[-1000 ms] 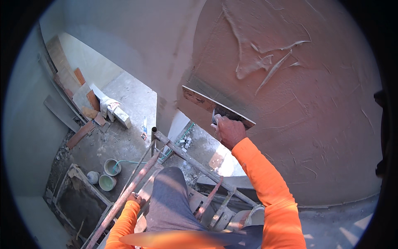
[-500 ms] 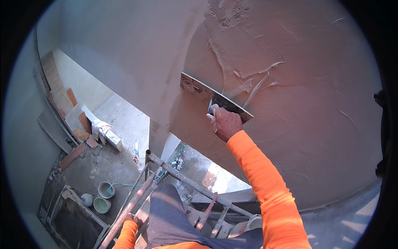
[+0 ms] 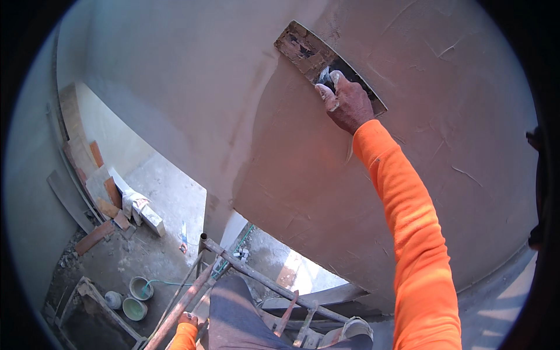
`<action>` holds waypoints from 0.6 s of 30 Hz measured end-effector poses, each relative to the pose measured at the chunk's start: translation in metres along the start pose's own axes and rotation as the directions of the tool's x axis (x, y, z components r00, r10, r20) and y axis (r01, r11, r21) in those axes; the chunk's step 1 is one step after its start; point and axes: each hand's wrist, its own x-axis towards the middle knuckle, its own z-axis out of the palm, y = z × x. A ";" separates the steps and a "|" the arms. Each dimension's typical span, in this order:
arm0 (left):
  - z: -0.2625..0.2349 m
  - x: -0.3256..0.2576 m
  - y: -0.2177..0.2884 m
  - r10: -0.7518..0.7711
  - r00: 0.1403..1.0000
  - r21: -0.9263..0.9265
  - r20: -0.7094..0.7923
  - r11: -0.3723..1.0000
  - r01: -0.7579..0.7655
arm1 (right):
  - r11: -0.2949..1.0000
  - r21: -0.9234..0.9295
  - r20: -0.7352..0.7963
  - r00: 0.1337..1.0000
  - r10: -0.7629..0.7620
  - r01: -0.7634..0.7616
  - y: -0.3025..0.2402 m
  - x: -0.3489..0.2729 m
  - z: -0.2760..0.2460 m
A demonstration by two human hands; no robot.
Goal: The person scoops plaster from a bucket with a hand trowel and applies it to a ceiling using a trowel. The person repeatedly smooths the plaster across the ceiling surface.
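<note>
My right hand (image 3: 349, 105) is closed round the handle of a wide, flat plastering trowel (image 3: 303, 49), whose plaster-smeared blade lies against the wall. Wet brownish plaster (image 3: 315, 146) covers the wall around it, smooth below the blade and marked with ridges to the right. A paler grey stretch of wall (image 3: 175, 87) lies to the left. Low down, my left hand (image 3: 188, 318) is curled at a rusty scaffold pipe (image 3: 175, 309), its fingers small and partly hidden.
Below are scaffold bars (image 3: 274, 280) and a bucket (image 3: 357, 328) beside my leg. On the floor at left stand two open buckets (image 3: 135, 310), a mortar trough (image 3: 96, 332) and leaning boards (image 3: 79, 125). A green hose (image 3: 169, 283) runs by the buckets. Openings break the wall's lower edge.
My right hand has swept the trowel up and slightly right across the wall, and the ridges it passed are flattened. My left hand stays at the pipe.
</note>
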 end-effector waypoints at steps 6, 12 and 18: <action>0.001 -0.002 -0.050 -0.180 0.984 -0.142 0.018 0.973 0.180 | 0.999 0.004 -0.289 0.956 -0.047 0.050 0.006 0.061 -0.046; -0.029 -0.016 -0.051 -0.193 0.980 0.012 0.056 0.981 0.192 | 0.978 0.181 -0.174 0.982 -0.075 0.107 0.009 0.075 -0.054; -0.023 0.008 -0.059 -0.090 0.994 -0.040 -0.057 0.995 0.087 | 0.995 0.089 -0.240 0.971 -0.024 0.047 0.019 0.122 -0.064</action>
